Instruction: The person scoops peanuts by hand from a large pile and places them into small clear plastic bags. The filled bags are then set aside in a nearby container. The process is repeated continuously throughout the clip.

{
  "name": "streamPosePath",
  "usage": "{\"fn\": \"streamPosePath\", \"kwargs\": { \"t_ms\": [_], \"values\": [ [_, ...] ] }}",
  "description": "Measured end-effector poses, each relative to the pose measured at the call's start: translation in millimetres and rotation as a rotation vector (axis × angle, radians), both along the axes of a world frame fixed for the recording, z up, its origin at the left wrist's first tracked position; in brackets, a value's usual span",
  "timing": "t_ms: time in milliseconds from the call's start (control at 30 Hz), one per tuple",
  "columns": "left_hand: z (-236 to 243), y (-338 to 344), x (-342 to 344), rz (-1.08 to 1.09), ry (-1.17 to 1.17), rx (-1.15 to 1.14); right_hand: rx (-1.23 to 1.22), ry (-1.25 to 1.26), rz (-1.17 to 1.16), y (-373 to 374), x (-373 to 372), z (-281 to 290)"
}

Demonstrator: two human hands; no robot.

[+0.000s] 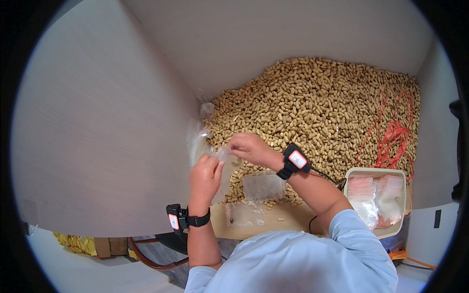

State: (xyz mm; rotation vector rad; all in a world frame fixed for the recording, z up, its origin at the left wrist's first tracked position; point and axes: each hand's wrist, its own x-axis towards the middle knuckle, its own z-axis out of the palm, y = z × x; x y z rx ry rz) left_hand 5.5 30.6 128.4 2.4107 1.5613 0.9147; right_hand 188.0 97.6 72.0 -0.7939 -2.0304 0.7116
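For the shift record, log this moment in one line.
left hand: pinching clear plastic bag; right hand: pinching same bag; unshelled peanuts: heaped ahead; cream tub: right

Gray walls (283, 29) on three sides

On the left, a tall, flat board wall (97, 122). At the back, another, joined to it in a corner. On the right, a third (439, 127), with a white panel (430, 249) below and a short black strip (437, 218). Down low, a light wooden table (293, 213). At bottom left, gray floor (152, 250), a bent brown bar (142, 261) and a brown box (117, 245). Soft light.
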Motion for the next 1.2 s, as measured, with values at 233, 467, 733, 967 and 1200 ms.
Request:
{"fn": "streamPosePath", "kwargs": {
  "t_ms": [233,467,733,967,1200],
  "values": [
    [3,-6,-21,0.132,-0.564,-0.237,-0.161,-0.172,-0.187,10,32,-30],
    [1,-5,-3,0.044,-0.303,-0.035,0.037,0.093,0.091,1,10,-11],
    [-7,-4,-13,0.163,-0.426,0.059,-0.729,0.458,-0.325,24,21,-55],
    [-18,5,-7,0.145,-0.492,0.061,-1.165,0.737,0.009,-1,-14,-57],
    [-5,18,-2,0.183,-0.487,0.055,0.188,-0.114,-0.446,25,-6,-28]
  ]
}}
